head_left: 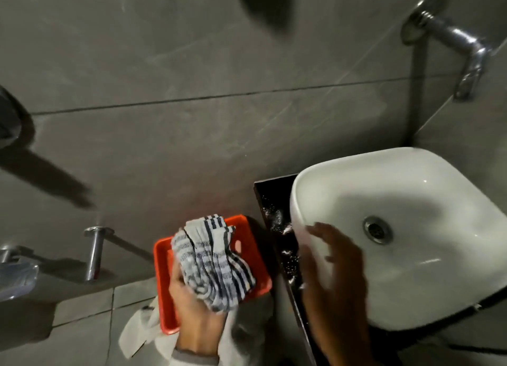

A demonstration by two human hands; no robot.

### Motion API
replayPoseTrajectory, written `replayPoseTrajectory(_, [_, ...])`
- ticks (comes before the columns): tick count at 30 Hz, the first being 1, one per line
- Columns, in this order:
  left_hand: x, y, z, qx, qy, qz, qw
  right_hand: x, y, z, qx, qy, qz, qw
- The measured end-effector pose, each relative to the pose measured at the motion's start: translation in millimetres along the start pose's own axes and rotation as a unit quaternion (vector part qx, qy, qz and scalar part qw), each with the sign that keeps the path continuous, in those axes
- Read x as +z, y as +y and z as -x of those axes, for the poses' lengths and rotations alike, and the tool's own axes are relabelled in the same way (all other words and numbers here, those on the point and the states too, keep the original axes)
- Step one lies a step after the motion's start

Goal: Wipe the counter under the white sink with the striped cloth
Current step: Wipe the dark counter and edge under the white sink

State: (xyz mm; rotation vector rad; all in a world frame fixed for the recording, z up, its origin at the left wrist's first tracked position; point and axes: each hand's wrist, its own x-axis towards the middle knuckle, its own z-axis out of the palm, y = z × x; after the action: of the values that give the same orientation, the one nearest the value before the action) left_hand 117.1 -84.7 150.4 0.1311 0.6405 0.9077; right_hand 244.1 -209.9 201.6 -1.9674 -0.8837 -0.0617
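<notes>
Both hands were busy: my left fingers (192,294) clamped the bunched striped cloth (212,264) over the orange tray (164,256), my right fingers (326,236) spread on the white sink (411,195), so pressing flat along the wet surface (277,217) edge seemed best.

No text, label, brand, number or sign can be read anywhere in the view. The striped cloth (214,258) carries only woven dark lines, and the orange tray (255,258), the white sink (411,201) and the grey wall tiles (192,64) are unmarked.
</notes>
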Motion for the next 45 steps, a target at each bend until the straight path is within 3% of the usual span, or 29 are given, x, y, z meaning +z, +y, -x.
replayPoseTrajectory(2, [20, -15, -29, 0.055, -0.069, -0.067, 0.994, -44, 36, -11, -0.013, 0.038, 0.084, 0.996])
replayPoseTrajectory(3, [32, -25, -51, 0.104, -0.083, -0.167, 0.977, -63, 55, -15, -0.017, 0.041, 0.132, 0.990])
replayPoseTrajectory(4, [42, -42, -78, 0.155, -0.094, -0.300, 0.936, -78, 77, -20, -0.024, 0.036, 0.179, 0.983])
replayPoseTrajectory(5, [46, -59, -107, 0.183, -0.120, -0.462, 0.860, -88, 93, -24, -0.033, 0.016, 0.214, 0.976])
replayPoseTrajectory(6, [44, -81, -135, 0.229, -0.145, -0.629, 0.729, -96, 109, -28, -0.037, -0.015, 0.242, 0.969])
replayPoseTrajectory(8, [35, -106, -171, 0.271, -0.208, -0.818, 0.462, -102, 133, -32, -0.044, -0.085, 0.282, 0.955])
replayPoseTrajectory(9, [29, -115, -182, 0.279, -0.227, -0.853, 0.378, -102, 145, -34, -0.057, -0.118, 0.297, 0.946])
replayPoseTrajectory(10, [26, -118, -189, 0.286, -0.234, -0.868, 0.331, -102, 153, -34, -0.072, -0.145, 0.307, 0.938])
replayPoseTrajectory(11, [22, -118, -195, 0.295, -0.239, -0.871, 0.312, -101, 159, -36, -0.084, -0.169, 0.309, 0.932])
replayPoseTrajectory(14, [17, -112, -189, 0.289, -0.240, -0.872, 0.313, -96, 164, -43, -0.108, -0.209, 0.292, 0.927])
replayPoseTrajectory(18, [-18, -138, -112, 0.279, -0.196, -0.841, 0.420, -91, 159, -49, -0.108, -0.231, 0.225, 0.940])
replayPoseTrajectory(20, [-41, -150, -68, 0.269, -0.176, -0.835, 0.447, -91, 157, -48, -0.134, -0.219, 0.206, 0.944])
replayPoseTrajectory(21, [-47, -152, -55, 0.263, -0.170, -0.839, 0.445, -91, 156, -47, -0.139, -0.213, 0.199, 0.947])
replayPoseTrajectory(24, [-40, -144, -69, 0.260, -0.186, -0.860, 0.398, -90, 152, -47, -0.128, -0.213, 0.185, 0.951])
replayPoseTrajectory(28, [4, -125, -151, 0.239, -0.158, -0.885, 0.367, -89, 150, -47, -0.115, -0.202, 0.168, 0.958])
replayPoseTrajectory(32, [24, -108, -204, 0.274, -0.199, -0.887, 0.314, -90, 160, -47, -0.145, -0.189, 0.154, 0.959])
replayPoseTrajectory(33, [21, -109, -204, 0.281, -0.203, -0.879, 0.327, -91, 162, -48, -0.153, -0.182, 0.149, 0.960])
replayPoseTrajectory(35, [7, -118, -181, 0.279, -0.193, -0.858, 0.386, -92, 166, -47, -0.163, -0.169, 0.148, 0.961])
replayPoseTrajectory(40, [-63, -184, -27, 0.260, -0.170, -0.808, 0.501, -94, 163, -42, -0.153, -0.137, 0.142, 0.968])
replayPoseTrajectory(42, [-85, -203, 21, 0.251, -0.186, -0.804, 0.505, -95, 162, -41, -0.149, -0.131, 0.145, 0.969])
replayPoseTrajectory(45, [-79, -191, 11, 0.228, -0.206, -0.822, 0.480, -96, 162, -41, -0.157, -0.132, 0.140, 0.969])
